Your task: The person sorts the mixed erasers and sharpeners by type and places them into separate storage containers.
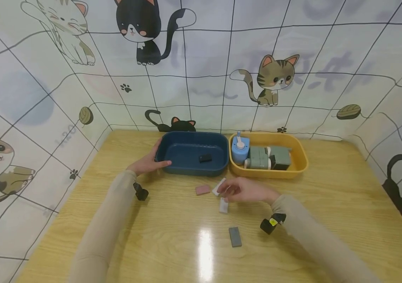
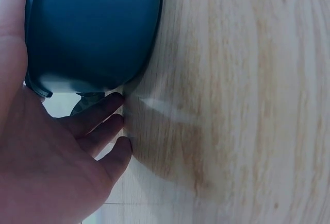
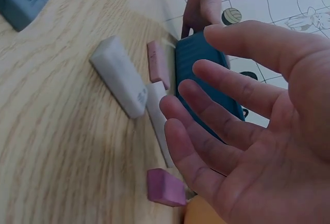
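Note:
My left hand [image 1: 149,160] holds the left end of a dark blue bin [image 1: 194,171], thumb at the front rim and fingers around the outer end. A small black block [image 1: 205,158] lies inside the bin. My right hand [image 1: 247,190] hovers with loosely bent fingers and nothing in them. Beneath and beside it are two white erasers, a nearer one [image 3: 119,77] and a farther one [image 1: 219,186]. To their left lies a pink eraser [image 1: 202,190]. A magenta block [image 3: 166,187] shows in the right wrist view near the yellow bin.
The yellow bin [image 1: 268,173] stands right of the blue one, holding a blue box with a white knob [image 1: 240,149] and grey-green objects [image 1: 259,158]. A grey eraser [image 1: 235,237] lies toward the front of the wooden table [image 1: 165,236]. Cat-printed sheeting [image 1: 208,90] encloses the table.

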{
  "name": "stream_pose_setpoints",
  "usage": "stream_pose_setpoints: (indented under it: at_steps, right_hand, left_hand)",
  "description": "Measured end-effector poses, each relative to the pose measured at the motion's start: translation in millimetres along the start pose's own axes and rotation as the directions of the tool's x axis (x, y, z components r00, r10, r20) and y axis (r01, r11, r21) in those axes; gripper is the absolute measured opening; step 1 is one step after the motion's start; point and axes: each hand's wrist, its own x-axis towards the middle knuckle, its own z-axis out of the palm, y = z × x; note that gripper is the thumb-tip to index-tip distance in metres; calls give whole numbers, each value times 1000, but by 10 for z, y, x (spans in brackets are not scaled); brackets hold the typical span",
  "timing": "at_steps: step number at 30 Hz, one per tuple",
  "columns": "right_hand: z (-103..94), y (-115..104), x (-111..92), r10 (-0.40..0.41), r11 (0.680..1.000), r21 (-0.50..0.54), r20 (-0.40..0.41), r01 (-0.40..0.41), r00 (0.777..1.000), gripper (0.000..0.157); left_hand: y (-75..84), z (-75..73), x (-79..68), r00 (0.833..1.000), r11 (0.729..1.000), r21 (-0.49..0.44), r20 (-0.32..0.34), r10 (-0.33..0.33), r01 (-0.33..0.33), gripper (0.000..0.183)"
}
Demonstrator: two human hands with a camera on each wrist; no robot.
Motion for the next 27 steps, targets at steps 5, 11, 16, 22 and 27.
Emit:
stream_pose_setpoints:
  at_steps: [5, 11, 16, 22, 27]
  right_hand:
    - [33, 79, -27, 5, 998, -59, -25, -7, 1000, 31]
    - [73, 173, -43, -19, 997, -71, -43, 16, 999, 33]
    - [127, 212, -70, 7, 1000, -18, -44, -8, 999, 39]
    - [191, 253, -79, 29, 999, 25, -64, -28, 998, 46]
    - [213, 282, -73, 17, 1000, -5, -80, -17, 997, 47]
  left_hand:
    - [21, 5, -3, 1000, 1000, 19, -8, -4, 4, 98]
    - [16, 9, -2, 1000, 1000, 18, -7, 1, -1, 97]
    - [4, 20, -3, 1000, 1000, 2, -3, 2, -2, 98]
    - [-132, 21, 85, 1000, 1000, 5, -14, 7, -7, 101]
    - [47, 14, -16, 1000, 1000, 17, -3, -9, 9, 97]
